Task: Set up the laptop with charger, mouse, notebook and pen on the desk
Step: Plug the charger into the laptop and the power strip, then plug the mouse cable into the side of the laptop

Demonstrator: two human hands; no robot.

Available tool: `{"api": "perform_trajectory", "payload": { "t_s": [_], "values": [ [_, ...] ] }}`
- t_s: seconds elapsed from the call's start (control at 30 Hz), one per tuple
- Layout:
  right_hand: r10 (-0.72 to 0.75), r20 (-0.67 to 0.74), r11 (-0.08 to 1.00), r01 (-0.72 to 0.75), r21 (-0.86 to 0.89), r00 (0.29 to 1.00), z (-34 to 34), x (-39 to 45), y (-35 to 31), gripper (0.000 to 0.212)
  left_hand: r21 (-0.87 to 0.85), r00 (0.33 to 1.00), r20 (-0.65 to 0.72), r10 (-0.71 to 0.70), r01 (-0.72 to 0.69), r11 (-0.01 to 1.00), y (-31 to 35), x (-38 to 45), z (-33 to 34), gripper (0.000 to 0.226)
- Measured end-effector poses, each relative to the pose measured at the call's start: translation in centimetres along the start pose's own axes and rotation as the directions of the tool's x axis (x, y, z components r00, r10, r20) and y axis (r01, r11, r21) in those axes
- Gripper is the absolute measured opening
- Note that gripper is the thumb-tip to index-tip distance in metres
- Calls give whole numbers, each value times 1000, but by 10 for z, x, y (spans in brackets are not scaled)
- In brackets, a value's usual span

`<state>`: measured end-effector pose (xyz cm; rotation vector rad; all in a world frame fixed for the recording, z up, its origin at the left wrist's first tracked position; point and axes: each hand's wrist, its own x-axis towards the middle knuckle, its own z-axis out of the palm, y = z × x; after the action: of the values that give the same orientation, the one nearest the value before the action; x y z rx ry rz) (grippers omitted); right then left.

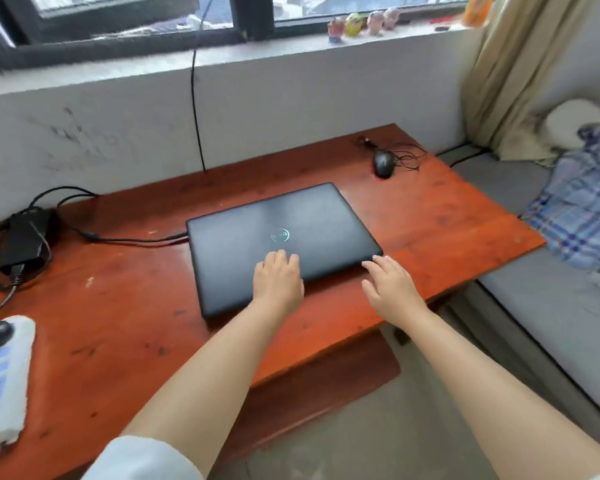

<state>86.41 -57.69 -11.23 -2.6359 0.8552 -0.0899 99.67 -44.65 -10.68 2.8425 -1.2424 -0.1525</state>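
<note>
A closed black laptop (281, 233) lies in the middle of the red-brown wooden desk (447, 209). My left hand (278, 278) rests flat on the lid near its front edge, fingers spread. My right hand (390, 282) is at the laptop's front right corner, fingertips touching the edge, holding nothing. A black charger brick (23, 242) with coiled cable sits at the desk's far left; its cable (136, 240) runs to the laptop's left side. A black wired mouse (382, 163) with a tangled cord lies at the far right corner. No notebook or pen is visible.
A white power strip (4, 372) with a black plug lies at the desk's left front edge. A bed with a grey mattress (541, 306) and plaid cloth (582, 206) adjoins the desk on the right. Small figurines (361, 24) stand on the windowsill behind.
</note>
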Motion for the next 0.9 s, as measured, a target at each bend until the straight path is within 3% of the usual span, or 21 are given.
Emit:
{"api": "perform_trajectory", "payload": {
  "t_s": [0.3,0.5,0.9],
  "values": [
    [76,-13,996,-77,-45,997,-82,24,82,44,76,998,-50,30,-26,997,68,57,-40,31],
    [106,24,993,-105,-61,994,-112,95,104,44,57,997,-75,18,-14,998,75,130,-56,36],
    [105,43,994,-104,-39,994,-136,258,164,41,188,997,-65,42,-29,982,85,267,-47,38]
  ]
}}
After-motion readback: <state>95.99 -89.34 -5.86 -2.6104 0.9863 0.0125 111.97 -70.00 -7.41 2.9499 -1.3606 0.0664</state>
